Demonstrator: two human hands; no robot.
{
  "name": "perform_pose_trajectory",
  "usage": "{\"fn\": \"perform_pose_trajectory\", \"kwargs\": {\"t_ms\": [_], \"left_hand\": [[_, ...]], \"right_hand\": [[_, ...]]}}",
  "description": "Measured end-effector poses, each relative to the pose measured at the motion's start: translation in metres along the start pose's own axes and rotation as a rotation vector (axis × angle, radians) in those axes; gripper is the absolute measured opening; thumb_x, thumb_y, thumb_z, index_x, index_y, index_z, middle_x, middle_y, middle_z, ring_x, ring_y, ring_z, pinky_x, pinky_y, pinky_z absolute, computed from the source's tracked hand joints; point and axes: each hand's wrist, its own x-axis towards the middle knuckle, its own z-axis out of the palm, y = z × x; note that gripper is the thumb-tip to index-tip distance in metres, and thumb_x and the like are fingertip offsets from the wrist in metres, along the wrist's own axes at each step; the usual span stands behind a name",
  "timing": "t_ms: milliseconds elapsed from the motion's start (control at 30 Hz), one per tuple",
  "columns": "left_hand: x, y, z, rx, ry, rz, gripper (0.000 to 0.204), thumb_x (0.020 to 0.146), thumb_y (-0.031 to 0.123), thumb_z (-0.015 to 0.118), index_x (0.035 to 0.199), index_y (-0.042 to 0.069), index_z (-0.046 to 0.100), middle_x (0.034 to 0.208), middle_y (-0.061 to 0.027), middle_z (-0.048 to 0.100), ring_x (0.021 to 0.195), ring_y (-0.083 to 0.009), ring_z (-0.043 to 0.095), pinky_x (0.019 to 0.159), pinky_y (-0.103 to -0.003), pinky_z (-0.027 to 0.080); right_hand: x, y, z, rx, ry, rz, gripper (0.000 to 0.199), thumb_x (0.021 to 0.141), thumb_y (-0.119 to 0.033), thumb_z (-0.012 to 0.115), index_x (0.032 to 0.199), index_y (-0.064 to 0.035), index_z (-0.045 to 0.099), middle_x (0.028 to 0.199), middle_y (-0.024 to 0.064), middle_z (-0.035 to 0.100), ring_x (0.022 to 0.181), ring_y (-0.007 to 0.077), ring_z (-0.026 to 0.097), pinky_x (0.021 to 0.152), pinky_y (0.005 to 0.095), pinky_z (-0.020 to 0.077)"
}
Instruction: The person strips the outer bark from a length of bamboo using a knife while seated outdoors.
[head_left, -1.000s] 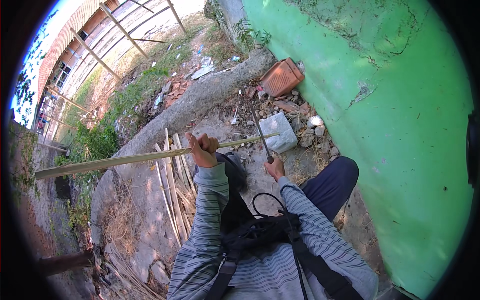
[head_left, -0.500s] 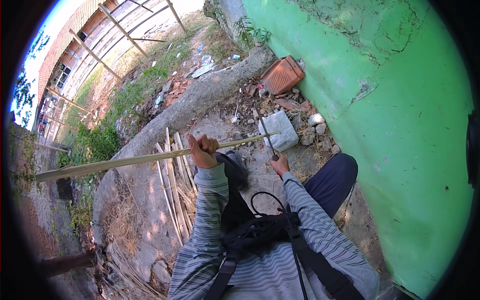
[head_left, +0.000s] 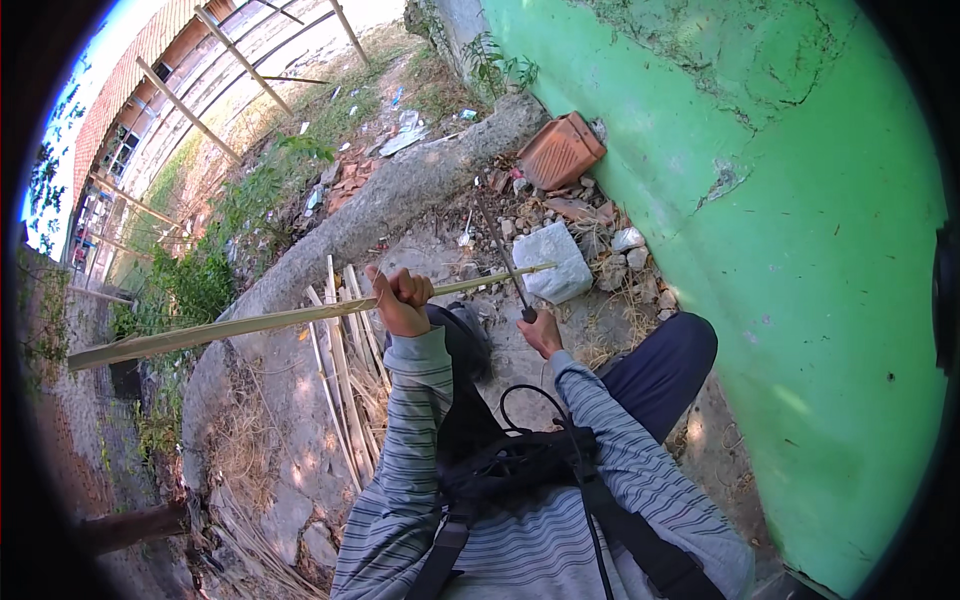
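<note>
My left hand (head_left: 402, 302) grips a stick (head_left: 220, 330); my right hand (head_left: 543, 333) holds a knife (head_left: 504, 251), now shifted left, seemingly toward thicker wood.

No lettering, number, label or sign can be read from where I stand.
</note>
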Motion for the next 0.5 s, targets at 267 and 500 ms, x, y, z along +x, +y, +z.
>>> {"fn": "perform_pose_trajectory", "kwargs": {"t_ms": [267, 500], "left_hand": [[-0.001, 0.002, -0.007, -0.005, -0.047, 0.026, 0.066, 0.103, 0.059, 0.028, 0.054, 0.015, 0.022, 0.048, 0.0039, 0.014, 0.041, -0.0107, 0.012, 0.043, -0.032, 0.013], [0.002, 0.0, 0.005, -0.037, -0.042, 0.008, 0.067, 0.102, 0.06, 0.029, 0.053, 0.014, 0.023, 0.048, 0.0035, 0.014, 0.041, -0.0107, 0.012, 0.043, -0.032, 0.013]], "right_hand": [[0.0, 0.011, -0.001, -0.181, 0.068, -0.129, 0.028, 0.075, -0.025, 0.073, 0.079, 0.0018, 0.066, 0.072, 0.0191, 0.067, 0.07, 0.0344, 0.067, 0.068, 0.0416, 0.0515], [0.026, 0.073, 0.0, 0.311, -0.118, 0.378, 0.023, 0.077, -0.021, 0.068, 0.07, 0.001, 0.064, 0.061, 0.0107, 0.062, 0.048, 0.021, 0.059, 0.047, 0.0369, 0.046]]}}
